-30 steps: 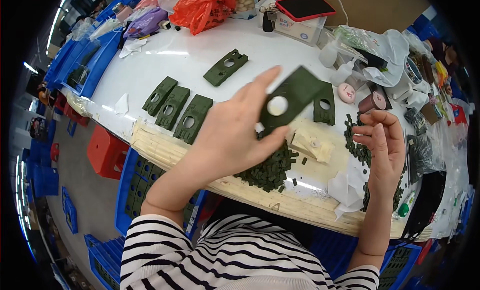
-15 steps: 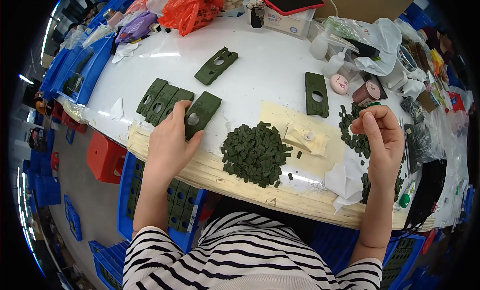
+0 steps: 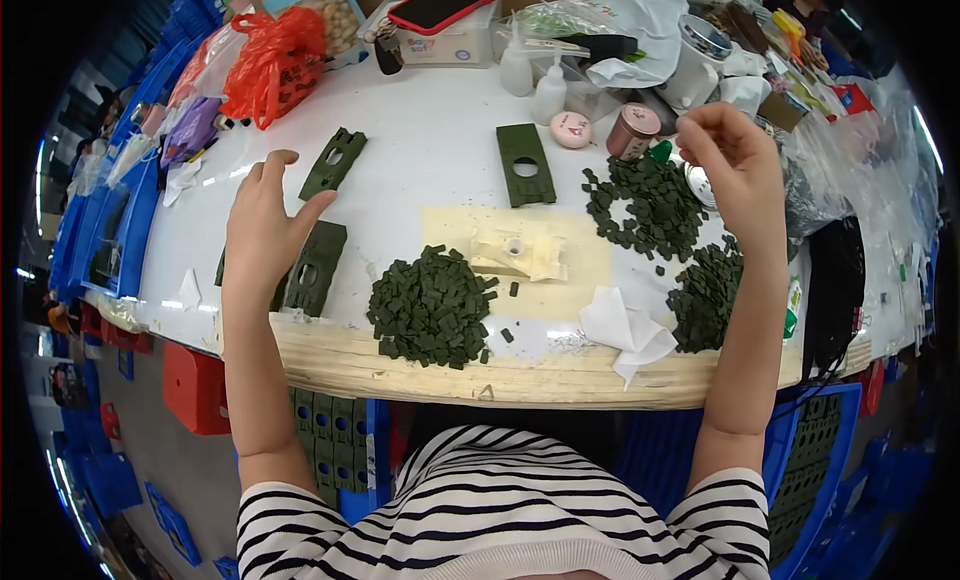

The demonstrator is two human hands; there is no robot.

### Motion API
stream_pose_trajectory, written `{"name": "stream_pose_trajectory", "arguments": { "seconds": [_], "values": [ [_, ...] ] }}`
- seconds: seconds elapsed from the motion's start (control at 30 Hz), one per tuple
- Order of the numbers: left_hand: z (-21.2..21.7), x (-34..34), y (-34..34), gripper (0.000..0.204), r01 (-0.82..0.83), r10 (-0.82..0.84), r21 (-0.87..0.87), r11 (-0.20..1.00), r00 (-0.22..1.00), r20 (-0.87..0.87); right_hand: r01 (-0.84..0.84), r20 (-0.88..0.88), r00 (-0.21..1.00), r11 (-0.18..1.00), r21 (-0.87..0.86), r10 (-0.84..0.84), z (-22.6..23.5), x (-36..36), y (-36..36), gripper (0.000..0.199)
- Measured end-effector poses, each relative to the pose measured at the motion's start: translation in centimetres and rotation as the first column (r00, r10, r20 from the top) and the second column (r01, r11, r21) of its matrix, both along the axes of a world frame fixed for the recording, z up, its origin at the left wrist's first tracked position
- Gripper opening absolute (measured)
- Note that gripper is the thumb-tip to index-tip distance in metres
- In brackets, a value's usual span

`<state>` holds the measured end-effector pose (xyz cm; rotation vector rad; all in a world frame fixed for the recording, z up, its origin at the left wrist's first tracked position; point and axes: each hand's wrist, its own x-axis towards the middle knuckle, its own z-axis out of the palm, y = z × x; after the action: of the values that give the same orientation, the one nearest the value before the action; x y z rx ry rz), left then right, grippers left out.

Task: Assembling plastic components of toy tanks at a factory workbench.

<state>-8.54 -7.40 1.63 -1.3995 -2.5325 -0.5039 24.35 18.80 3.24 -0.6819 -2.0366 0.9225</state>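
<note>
My left hand (image 3: 265,225) hovers open over the left of the table, thumb spread from the fingers, nothing in it. Under and beside it lie dark green flat plates, each with a round hole; the nearest green plate (image 3: 318,270) is partly visible, others mostly hidden by my hand and wrist. Past my fingertips lies another plate (image 3: 333,164), and one more plate (image 3: 525,166) stands apart at the back middle. My right hand (image 3: 737,170) is raised at the right, thumb and fingers pinched together; whatever they hold is too small to see. Below it are piles of small green pieces (image 3: 650,210).
A heap of small green rectangles (image 3: 430,305) sits near the front edge. Beside it, a cream block (image 3: 518,253) rests on a yellowish sheet, with crumpled white tissue (image 3: 627,330) to its right. Bottles, a pink tin (image 3: 633,130), bags and a red-cased phone (image 3: 450,5) crowd the back.
My left hand has let go of the green plate and lifted, fingers spreading. My right hand stays pinched and raised. The view has swung to the right.
</note>
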Motion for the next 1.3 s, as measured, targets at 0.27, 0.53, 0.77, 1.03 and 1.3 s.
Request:
{"name": "stream_pose_trajectory", "arguments": {
  "seconds": [0.27, 0.53, 0.77, 1.03, 1.3],
  "values": [
    [-2.7, -5.6, 4.9, 0.081, -0.014, 0.041, -0.264, 0.964, 0.994, 0.099, -0.038, 0.692, 0.720, 0.999, -0.039, 0.054, -2.2, 2.6, 4.0, 0.013],
    [2.7, 3.1, 6.2, 0.061, 0.291, -0.263, 0.296, 0.910, 0.956, -0.130, -0.214, 0.667, 0.705, 0.969, -0.125, 0.242, -2.5, 1.8, 2.7, 0.015],
    [1.7, 8.1, 6.6, 0.055, 0.455, -0.478, 0.478, 0.751, 0.875, -0.081, -0.199, 0.752, 0.638, 0.979, -0.051, 0.169, -2.5, 1.2, 2.5, 0.017],
    [-0.2, 7.7, 6.5, 0.058, 0.411, -0.508, 0.504, 0.759, 0.859, 0.064, -0.176, 0.746, 0.646, 0.983, -0.057, 0.159, -2.7, 0.7, 2.2, 0.012],
    [-0.2, 7.9, 6.4, 0.058, 0.419, -0.548, 0.534, 0.734, 0.830, 0.101, -0.124, 0.648, 0.755, 0.992, 0.000, 0.094, -1.8, 0.4, 1.6, 0.014]
  ]
}}
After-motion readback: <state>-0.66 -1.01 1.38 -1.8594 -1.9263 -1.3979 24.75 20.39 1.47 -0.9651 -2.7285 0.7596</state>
